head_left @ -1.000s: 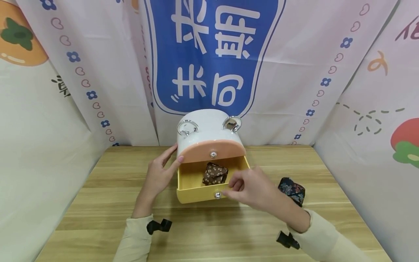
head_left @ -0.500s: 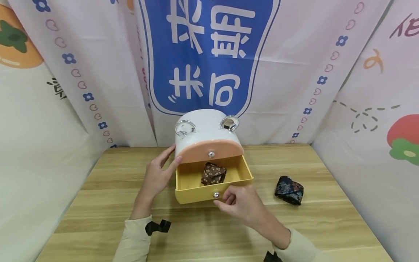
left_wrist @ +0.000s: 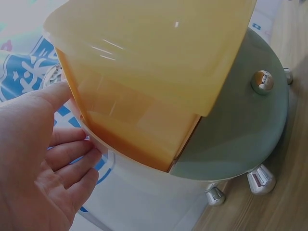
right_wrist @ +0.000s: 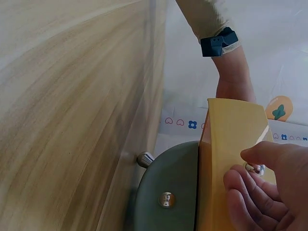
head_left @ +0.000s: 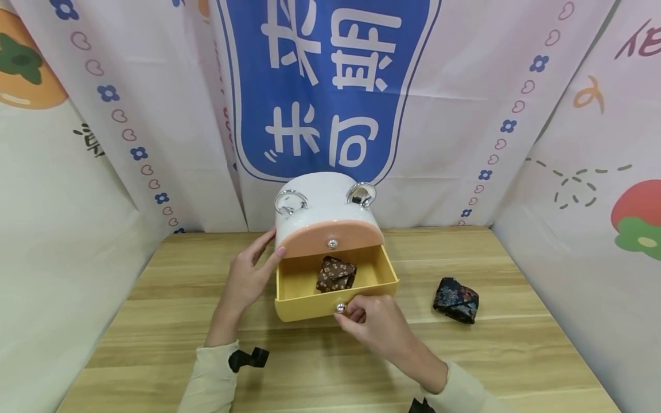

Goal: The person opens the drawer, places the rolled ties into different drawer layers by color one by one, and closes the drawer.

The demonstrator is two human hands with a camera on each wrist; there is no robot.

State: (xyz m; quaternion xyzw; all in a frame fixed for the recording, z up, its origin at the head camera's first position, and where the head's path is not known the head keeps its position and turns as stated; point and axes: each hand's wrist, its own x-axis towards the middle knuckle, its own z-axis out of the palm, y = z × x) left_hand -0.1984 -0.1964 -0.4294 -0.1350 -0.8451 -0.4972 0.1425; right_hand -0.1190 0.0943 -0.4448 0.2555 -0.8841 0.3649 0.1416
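One small cabinet (head_left: 327,212) stands on the surface (head_left: 155,321), with two drawers: a pink one (head_left: 330,240) closed on top and a yellow one (head_left: 310,298) pulled out below. There are two folded cloths: a brown one (head_left: 336,273) in the yellow drawer, between the hands, and a dark one (head_left: 455,299) well off to the right of the right hand (head_left: 374,327). The left hand (head_left: 250,275) lies flat against the cabinet's side, fingers straight. A second ago the right hand hovered over the drawer; now its fingertips pinch the drawer's knob (head_left: 340,308).
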